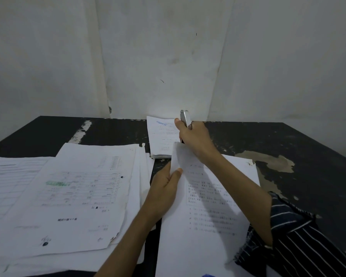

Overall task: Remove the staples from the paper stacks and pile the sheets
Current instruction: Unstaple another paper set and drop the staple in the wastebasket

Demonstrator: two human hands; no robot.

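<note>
A stapled stack of printed sheets (208, 212) lies in front of me on the dark table (288, 140), its top left corner lifted. My left hand (164, 188) pinches that lifted corner between thumb and fingers. My right hand (196, 138) grips a silver metal staple remover (185, 117) just above the same corner, its tip hidden behind the paper. A loose pile of printed sheets (72, 196) spreads over the left side of the table. Another paper stack (162, 136) lies farther back, partly behind my right hand.
The table's black surface is worn, with pale patches (268, 160) to the right and a scraped strip (82, 130) at the back left. A white wall (168, 56) rises directly behind the table. My striped sleeve (298, 236) covers the lower right.
</note>
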